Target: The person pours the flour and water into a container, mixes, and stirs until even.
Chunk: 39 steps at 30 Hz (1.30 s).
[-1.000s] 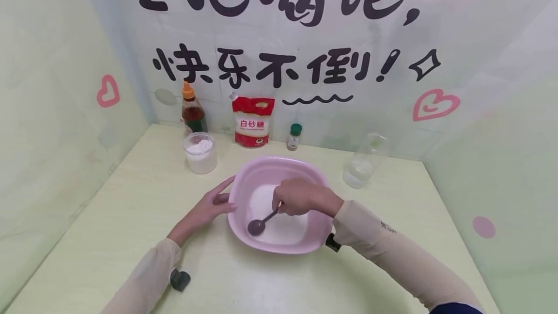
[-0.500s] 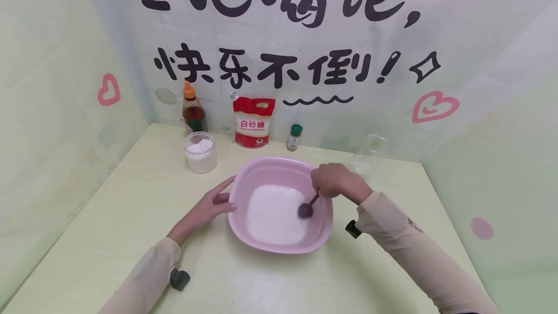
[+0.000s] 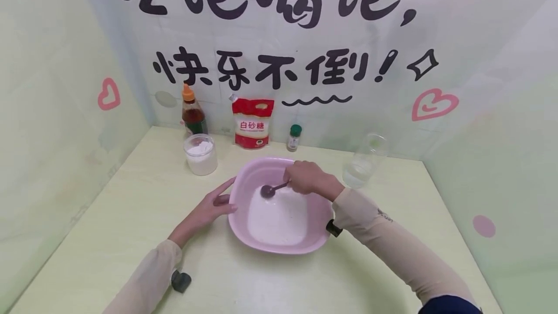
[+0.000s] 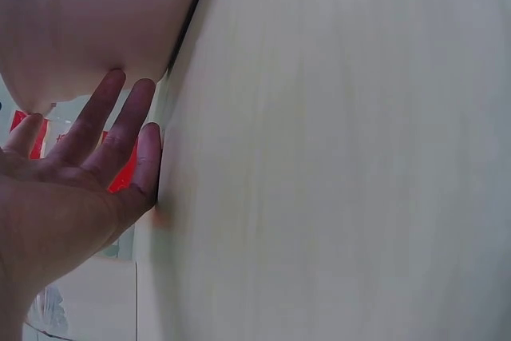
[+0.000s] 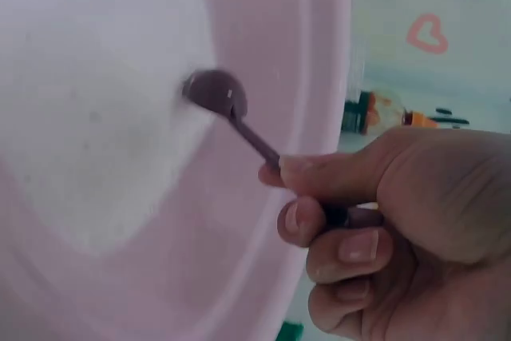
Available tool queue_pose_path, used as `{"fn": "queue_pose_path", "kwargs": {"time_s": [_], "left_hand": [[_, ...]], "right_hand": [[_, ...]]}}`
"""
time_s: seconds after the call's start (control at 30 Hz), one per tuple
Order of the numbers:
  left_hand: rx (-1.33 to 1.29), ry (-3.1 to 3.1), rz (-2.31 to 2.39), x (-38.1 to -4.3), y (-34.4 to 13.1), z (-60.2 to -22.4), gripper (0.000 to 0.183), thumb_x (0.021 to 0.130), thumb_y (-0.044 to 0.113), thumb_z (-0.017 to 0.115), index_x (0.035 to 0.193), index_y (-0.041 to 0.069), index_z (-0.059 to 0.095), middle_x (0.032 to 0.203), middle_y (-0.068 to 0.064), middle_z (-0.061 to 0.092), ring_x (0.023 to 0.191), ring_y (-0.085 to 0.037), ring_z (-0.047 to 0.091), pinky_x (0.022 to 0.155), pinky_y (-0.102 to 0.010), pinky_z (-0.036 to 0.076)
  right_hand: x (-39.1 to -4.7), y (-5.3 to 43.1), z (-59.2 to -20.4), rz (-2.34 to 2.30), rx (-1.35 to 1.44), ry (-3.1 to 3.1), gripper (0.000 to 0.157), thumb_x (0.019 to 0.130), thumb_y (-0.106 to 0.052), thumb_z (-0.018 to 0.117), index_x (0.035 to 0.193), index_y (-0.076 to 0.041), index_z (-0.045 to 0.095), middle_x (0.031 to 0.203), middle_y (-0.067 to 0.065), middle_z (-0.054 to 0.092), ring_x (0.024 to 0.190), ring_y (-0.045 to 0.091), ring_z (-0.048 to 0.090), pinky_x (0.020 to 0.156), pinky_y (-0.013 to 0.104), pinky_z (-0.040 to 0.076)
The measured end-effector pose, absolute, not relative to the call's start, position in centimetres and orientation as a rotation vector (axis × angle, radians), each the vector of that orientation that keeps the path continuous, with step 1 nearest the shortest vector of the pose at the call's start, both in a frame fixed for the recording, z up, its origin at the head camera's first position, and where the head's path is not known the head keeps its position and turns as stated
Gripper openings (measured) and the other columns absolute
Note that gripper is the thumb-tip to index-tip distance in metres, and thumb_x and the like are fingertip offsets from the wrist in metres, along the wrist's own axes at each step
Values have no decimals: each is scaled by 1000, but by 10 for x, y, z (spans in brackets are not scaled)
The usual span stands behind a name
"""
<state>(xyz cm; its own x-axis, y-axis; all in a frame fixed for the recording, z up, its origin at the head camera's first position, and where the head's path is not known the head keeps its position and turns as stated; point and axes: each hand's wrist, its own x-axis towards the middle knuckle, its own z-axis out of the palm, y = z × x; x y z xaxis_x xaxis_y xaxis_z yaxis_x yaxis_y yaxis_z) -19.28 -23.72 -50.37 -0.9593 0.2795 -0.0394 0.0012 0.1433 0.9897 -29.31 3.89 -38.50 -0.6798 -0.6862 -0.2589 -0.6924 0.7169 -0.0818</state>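
Observation:
A pink plastic basin (image 3: 285, 248) holds a white substance (image 3: 279, 222) spread over its bottom. My left hand (image 3: 210, 211) steadies the basin from the left, thumb at the rim. In the left wrist view, its straight, spread fingers (image 4: 102, 113) lie against the outer wall. My right hand (image 3: 307, 177) reaches over the right side, pinching the handle of a dark measuring spoon (image 3: 268, 191) between thumb and curled fingers. The round spoon bowl is at the far edge of the white substance, as the right wrist view also shows (image 5: 215, 92).
Behind the basin stand a jar of white powder (image 3: 201, 159), an orange-capped sauce bottle (image 3: 193, 115), a red sugar pouch (image 3: 252, 125) and a small green-capped bottle (image 3: 294, 138). A glass with clear liquid (image 3: 358, 171) leans in view at right. Walls enclose the table (image 3: 109, 236).
My right hand has swept the spoon from the basin's near left to its right side, then to the far left part. My left hand stays at the basin's left.

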Motion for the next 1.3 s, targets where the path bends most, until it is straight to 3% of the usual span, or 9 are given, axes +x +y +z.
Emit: {"fn": "queue_pose_path", "kwargs": {"time_s": [0.1, 0.3, 0.5, 0.73, 0.97, 1.03, 1.13, 1.23, 1.3], "left_hand": [[277, 2204, 1898, -193, -236, -505, 79, 95, 18, 67, 160, 20, 22, 138, -31, 57, 123, -41, 62, 114, -60, 34], [254, 2216, 1885, -192, -236, -504, 78, 95, 19, 66, 160, 20, 23, 139, -30, 56, 125, -41, 60, 115, -60, 33], [261, 2213, 1885, -192, -238, -504, 78, 95, 18, 66, 160, 19, 23, 140, -31, 55, 127, -42, 58, 113, -57, 38], [237, 2215, 1889, -193, -237, -504, 79, 94, 21, 68, 160, 22, 25, 140, -29, 56, 127, -41, 59, 113, -59, 37], [203, 2240, 1855, -193, -236, -504, 78, 95, 19, 68, 160, 24, 25, 142, -28, 55, 128, -40, 59, 114, -60, 35], [197, 2238, 1856, -193, -236, -504, 78, 95, 18, 68, 160, 24, 25, 143, -27, 54, 129, -39, 58, 114, -59, 36], [206, 2237, 1855, -193, -236, -504, 78, 95, 18, 67, 160, 24, 25, 143, -28, 53, 129, -39, 58, 114, -58, 36], [207, 2236, 1859, -193, -237, -505, 78, 95, 19, 68, 160, 24, 25, 143, -28, 53, 129, -39, 58, 114, -58, 36], [208, 2239, 1862, -193, -237, -505, 78, 95, 19, 68, 160, 23, 25, 143, -28, 53, 129, -39, 58, 114, -58, 36]], "right_hand": [[-282, 34, -388, -13, -1152, 2551, 15, 92, -13, 70, 104, -17, 79, 95, -2, 75, 82, 15, 60, 77, 28, 51], [-262, 45, -379, 22, -1124, 2368, 10, 90, -14, 73, 95, -20, 80, 88, -7, 72, 79, 12, 57, 73, 25, 49], [-266, 70, -362, 143, -1016, 2366, 7, 86, -10, 74, 84, -17, 74, 79, -4, 64, 74, 12, 54, 65, 23, 48], [-285, 82, -351, 207, -865, 2561, 17, 86, -1, 63, 76, -15, 63, 76, 1, 58, 70, 17, 52, 59, 26, 42], [-296, 67, -363, 98, -950, 2654, 24, 83, 1, 56, 65, -15, 57, 68, 2, 49, 68, 18, 46, 58, 29, 37], [-296, 59, -367, 81, -999, 2647, 24, 85, -1, 58, 67, -16, 64, 69, 1, 54, 68, 18, 47, 59, 29, 39], [-293, 49, -373, 46, -1057, 2604, 17, 90, -7, 63, 84, -17, 76, 80, 0, 67, 73, 17, 54, 63, 29, 45], [-286, 41, -377, 22, -1096, 2531, 14, 91, -11, 69, 98, -17, 79, 90, -3, 73, 79, 15, 58, 71, 28, 49], [-279, 37, -378, 23, -1125, 2464, 13, 91, -12, 71, 98, -18, 80, 91, -5, 74, 81, 13, 58, 74, 28, 49]]}}
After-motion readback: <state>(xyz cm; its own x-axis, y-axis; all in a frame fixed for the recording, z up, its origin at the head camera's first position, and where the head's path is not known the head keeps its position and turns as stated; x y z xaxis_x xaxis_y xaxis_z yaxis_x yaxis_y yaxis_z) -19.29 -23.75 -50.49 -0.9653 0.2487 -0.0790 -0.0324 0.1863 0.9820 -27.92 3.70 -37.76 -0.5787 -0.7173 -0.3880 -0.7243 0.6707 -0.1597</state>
